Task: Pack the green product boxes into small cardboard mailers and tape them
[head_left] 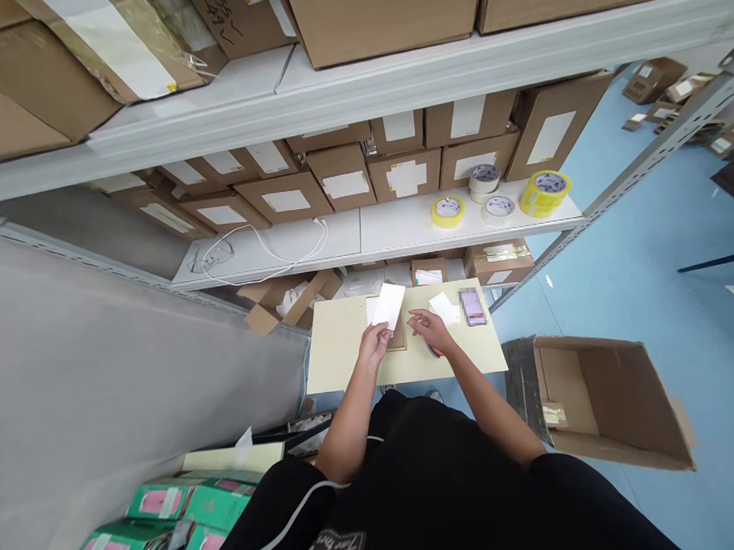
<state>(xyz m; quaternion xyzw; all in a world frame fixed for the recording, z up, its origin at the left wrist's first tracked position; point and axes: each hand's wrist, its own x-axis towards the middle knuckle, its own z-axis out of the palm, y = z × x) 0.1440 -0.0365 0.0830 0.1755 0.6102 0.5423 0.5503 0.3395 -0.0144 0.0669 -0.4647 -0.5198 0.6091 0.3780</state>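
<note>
My left hand [375, 344] grips a white card [388, 303] by its lower edge, thumb on top. Beneath the card lies a flat brown cardboard piece [397, 338], partly covered by it. My right hand [430, 327] hovers just right of the card, fingers apart and slightly curled, with nothing visible in them. Beyond that hand, white papers [445, 308] lie on the pale yellow table [337, 341]. A phone with a lit, blurred screen [472, 307] rests at the table's right side. An orange and blue object [434, 351] is mostly hidden under my right wrist.
A metal shelf [413, 224] with several cardboard boxes [406, 176], tape rolls [448, 212] and a white cable [281, 262] stands behind the table. On the floor at right is a large open carton [615, 394]. Green boxes [215, 502] sit at lower left; a grey wall [103, 359] runs alongside.
</note>
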